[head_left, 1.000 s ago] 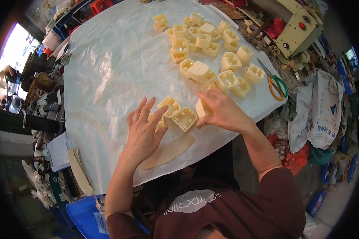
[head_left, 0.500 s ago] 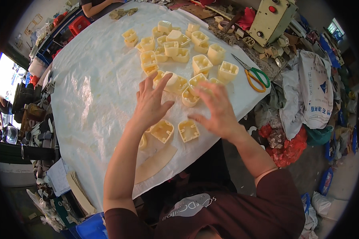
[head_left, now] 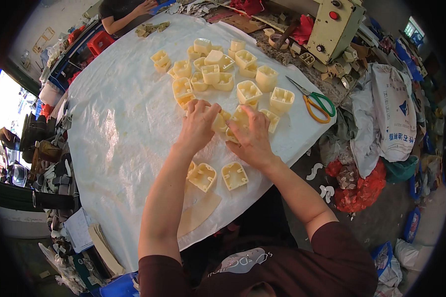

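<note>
Pale yellow hollow plastic pieces with rounded corners, some stacked, stand in a cluster on the white-covered table [head_left: 114, 114]. At the near side of the cluster my left hand [head_left: 198, 123] has its fingers curled against one yellow plastic piece [head_left: 221, 120]; its fingertips are partly hidden. Just to the right, my right hand [head_left: 253, 138] grips another yellow plastic piece [head_left: 240, 116], fingers over its far side and thumb on its near side. Closer to me, a square-like piece [head_left: 234, 175] and a second piece [head_left: 203, 176] lie with their hollow sides up.
Scissors [head_left: 315, 103] with green and orange handles lie near the table's right edge. A curved beige strip [head_left: 199, 214] rests by the near edge. A cream machine [head_left: 333, 29] stands at the back right. Another person's arm [head_left: 126, 22] shows at the far left.
Both hands, spread above the pieces before, have come down and closed around two of them. The left hand moved right and slightly down; the other person's hand came further into view.
</note>
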Tool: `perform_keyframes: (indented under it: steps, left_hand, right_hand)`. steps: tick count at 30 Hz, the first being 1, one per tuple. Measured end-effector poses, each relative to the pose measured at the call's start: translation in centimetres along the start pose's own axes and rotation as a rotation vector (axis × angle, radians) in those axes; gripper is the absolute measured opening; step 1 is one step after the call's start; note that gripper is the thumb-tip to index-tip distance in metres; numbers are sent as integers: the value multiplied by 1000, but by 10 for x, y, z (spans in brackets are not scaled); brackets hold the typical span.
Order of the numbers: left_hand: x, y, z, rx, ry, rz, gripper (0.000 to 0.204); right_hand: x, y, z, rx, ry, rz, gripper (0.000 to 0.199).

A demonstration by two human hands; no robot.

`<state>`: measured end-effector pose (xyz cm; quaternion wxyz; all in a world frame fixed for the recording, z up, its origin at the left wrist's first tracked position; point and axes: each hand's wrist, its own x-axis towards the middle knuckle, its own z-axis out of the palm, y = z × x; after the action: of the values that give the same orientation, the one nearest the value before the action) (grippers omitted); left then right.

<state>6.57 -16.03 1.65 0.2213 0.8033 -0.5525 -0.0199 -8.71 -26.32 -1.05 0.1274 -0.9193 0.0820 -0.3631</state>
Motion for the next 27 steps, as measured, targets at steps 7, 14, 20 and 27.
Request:
perform_keyframes:
  steps: [7,14,20,27]
  left_hand:
    - [-15,-6,-12,-45,322,-44,53]
    - [-76,-26,-89,-162,184,-359,53]
    - [-138,-30,-119,-85,-70,-550,65]
    - [-151,-20,-111,-178,-267,-590,77]
  right_hand:
    - [-1,0,2,115,42,0,47]
    - [-1,4,9,146,185,-146,36]
    - [-1,4,5,368,288,-30,48]
    - [4,-3,4,597,331,53,49]
